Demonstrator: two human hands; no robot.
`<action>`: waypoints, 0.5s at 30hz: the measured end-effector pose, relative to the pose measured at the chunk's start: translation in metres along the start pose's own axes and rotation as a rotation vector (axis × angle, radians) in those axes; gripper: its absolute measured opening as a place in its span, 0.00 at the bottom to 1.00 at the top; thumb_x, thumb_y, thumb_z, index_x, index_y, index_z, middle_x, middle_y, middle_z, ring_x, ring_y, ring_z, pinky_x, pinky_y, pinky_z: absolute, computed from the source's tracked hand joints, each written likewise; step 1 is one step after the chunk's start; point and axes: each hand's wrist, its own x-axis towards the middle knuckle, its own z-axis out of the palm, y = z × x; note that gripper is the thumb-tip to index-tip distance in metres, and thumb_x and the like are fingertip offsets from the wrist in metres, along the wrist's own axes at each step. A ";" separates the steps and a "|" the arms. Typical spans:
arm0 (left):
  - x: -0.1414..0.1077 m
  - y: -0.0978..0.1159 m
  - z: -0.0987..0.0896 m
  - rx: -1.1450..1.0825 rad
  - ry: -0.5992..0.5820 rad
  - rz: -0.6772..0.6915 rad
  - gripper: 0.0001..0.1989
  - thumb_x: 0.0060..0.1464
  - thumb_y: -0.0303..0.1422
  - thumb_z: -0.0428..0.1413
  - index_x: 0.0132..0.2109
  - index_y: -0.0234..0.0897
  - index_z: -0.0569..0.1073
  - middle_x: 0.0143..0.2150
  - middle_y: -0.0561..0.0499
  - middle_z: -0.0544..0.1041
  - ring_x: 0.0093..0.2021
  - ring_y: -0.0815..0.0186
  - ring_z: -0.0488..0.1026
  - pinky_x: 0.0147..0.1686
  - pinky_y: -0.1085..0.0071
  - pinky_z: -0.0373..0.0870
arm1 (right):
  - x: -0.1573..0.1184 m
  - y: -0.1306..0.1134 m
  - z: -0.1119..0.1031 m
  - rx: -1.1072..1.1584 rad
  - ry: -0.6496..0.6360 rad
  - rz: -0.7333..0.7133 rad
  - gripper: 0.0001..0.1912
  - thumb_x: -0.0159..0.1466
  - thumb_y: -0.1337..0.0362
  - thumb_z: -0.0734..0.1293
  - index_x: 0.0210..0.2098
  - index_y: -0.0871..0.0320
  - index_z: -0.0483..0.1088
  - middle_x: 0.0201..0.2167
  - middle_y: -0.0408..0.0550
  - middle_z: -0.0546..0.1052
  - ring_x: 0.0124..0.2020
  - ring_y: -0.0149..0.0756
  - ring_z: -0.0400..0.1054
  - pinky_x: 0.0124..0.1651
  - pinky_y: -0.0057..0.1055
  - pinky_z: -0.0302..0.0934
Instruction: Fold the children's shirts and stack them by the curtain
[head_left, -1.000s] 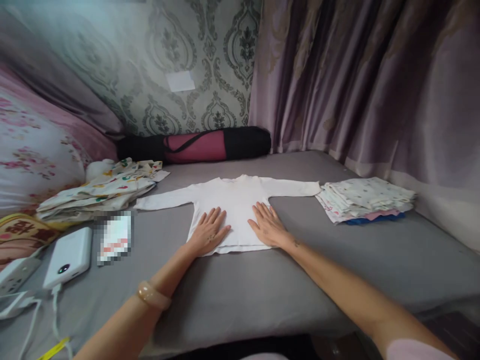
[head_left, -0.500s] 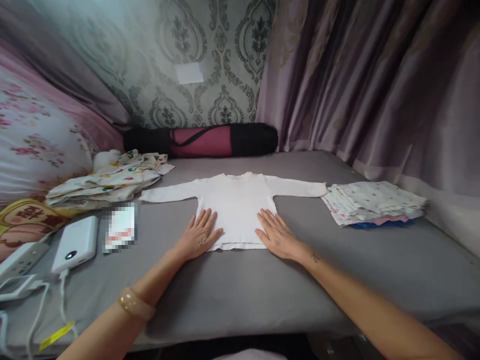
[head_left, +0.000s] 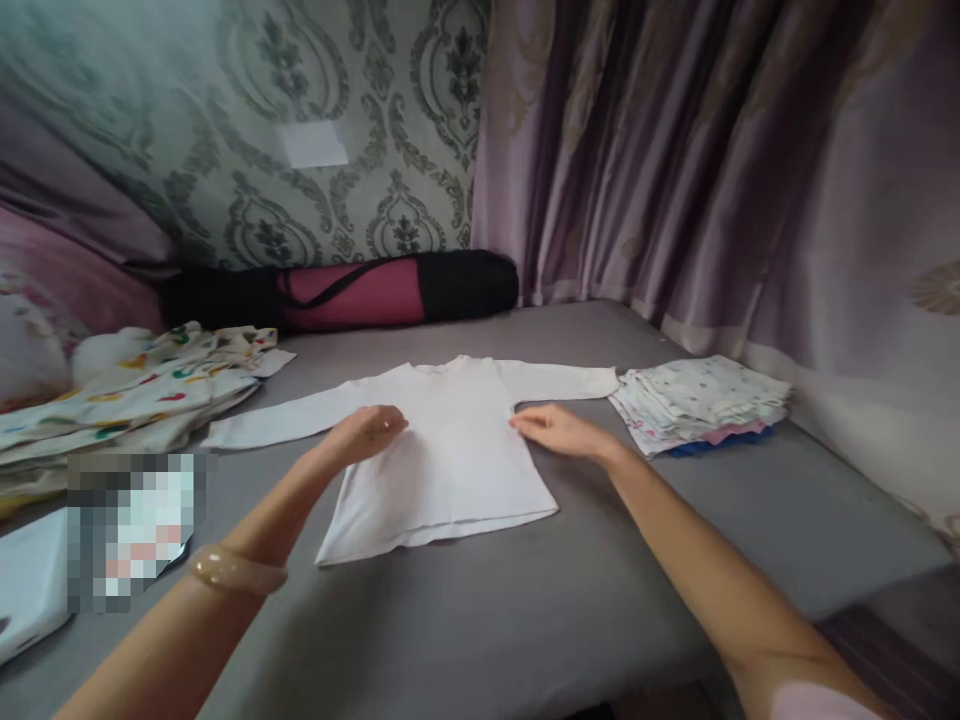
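Observation:
A white long-sleeved shirt (head_left: 450,470) lies spread flat on the grey bed sheet, collar away from me and both sleeves stretched out sideways. Above its left part hovers my left hand (head_left: 369,436), a bangle on the wrist; its fingers are curled together and no cloth shows in them. My right hand (head_left: 559,430) has thumb and fingers pinched at the shirt's right side edge, just below the right sleeve. The shirt's near hem slants, its left corner closer to me.
A stack of folded clothes (head_left: 701,400) touches the right sleeve's end. Patterned clothes (head_left: 150,390) lie heaped on the left. Nearer are a blurred-out flat object (head_left: 150,540) and a white power bank (head_left: 34,580). A black and maroon bag (head_left: 352,292) lies along the wall.
Both hands have come up from lying flat on the shirt; their fingers have drawn together. The hem now sits nearer to me and askew. My view has turned to the right.

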 end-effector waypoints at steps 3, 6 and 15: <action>0.048 0.002 0.006 -0.061 0.121 0.136 0.17 0.58 0.35 0.45 0.43 0.36 0.77 0.42 0.43 0.79 0.38 0.61 0.75 0.39 0.69 0.66 | 0.017 0.026 -0.037 -0.298 0.257 0.301 0.18 0.67 0.62 0.56 0.42 0.61 0.75 0.40 0.53 0.78 0.44 0.43 0.70 0.47 0.33 0.59; 0.093 0.015 0.018 -0.099 0.179 0.173 0.16 0.56 0.28 0.46 0.45 0.36 0.76 0.47 0.43 0.78 0.47 0.59 0.75 0.47 0.67 0.67 | 0.028 0.052 -0.061 -0.631 0.454 0.590 0.16 0.65 0.70 0.56 0.44 0.63 0.74 0.45 0.61 0.76 0.49 0.49 0.67 0.50 0.40 0.55; 0.156 0.039 0.072 0.010 0.355 0.139 0.20 0.64 0.34 0.42 0.58 0.31 0.66 0.58 0.37 0.69 0.58 0.57 0.66 0.57 0.63 0.62 | 0.043 0.104 -0.073 -0.776 0.443 0.803 0.19 0.61 0.72 0.58 0.49 0.61 0.72 0.50 0.60 0.74 0.57 0.51 0.59 0.60 0.57 0.36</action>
